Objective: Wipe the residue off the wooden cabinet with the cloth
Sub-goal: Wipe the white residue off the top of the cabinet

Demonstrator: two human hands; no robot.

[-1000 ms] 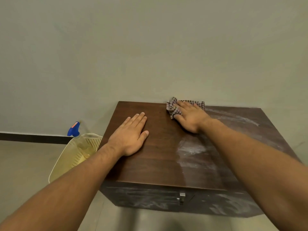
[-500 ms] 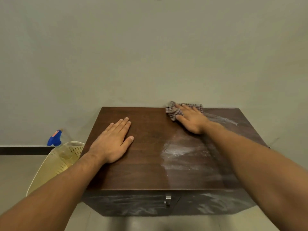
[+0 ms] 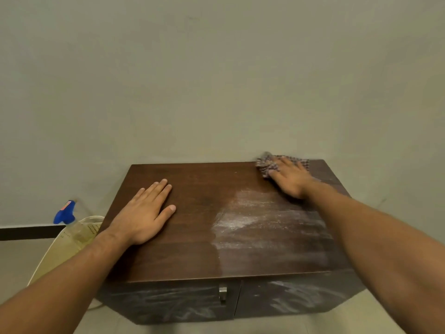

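Observation:
A dark wooden cabinet [image 3: 192, 256] stands against the wall. White powdery residue [image 3: 260, 220] covers the right half of its top, and its front doors carry white smears. My right hand [image 3: 290, 179] presses flat on a checked cloth [image 3: 266, 165] at the back right of the top, close to the wall. My left hand [image 3: 144, 213] lies flat, fingers together, on the clean left half of the top and holds nothing.
A cream perforated basket [image 3: 62, 249] sits on the floor left of the cabinet, with a spray bottle with a blue trigger head [image 3: 65, 213] in it. A metal handle [image 3: 222, 294] is on the cabinet front. The wall rises right behind the cabinet.
My right hand has slid the cloth to the right along the back edge of the top. My left hand stays flat in place. The view has shifted.

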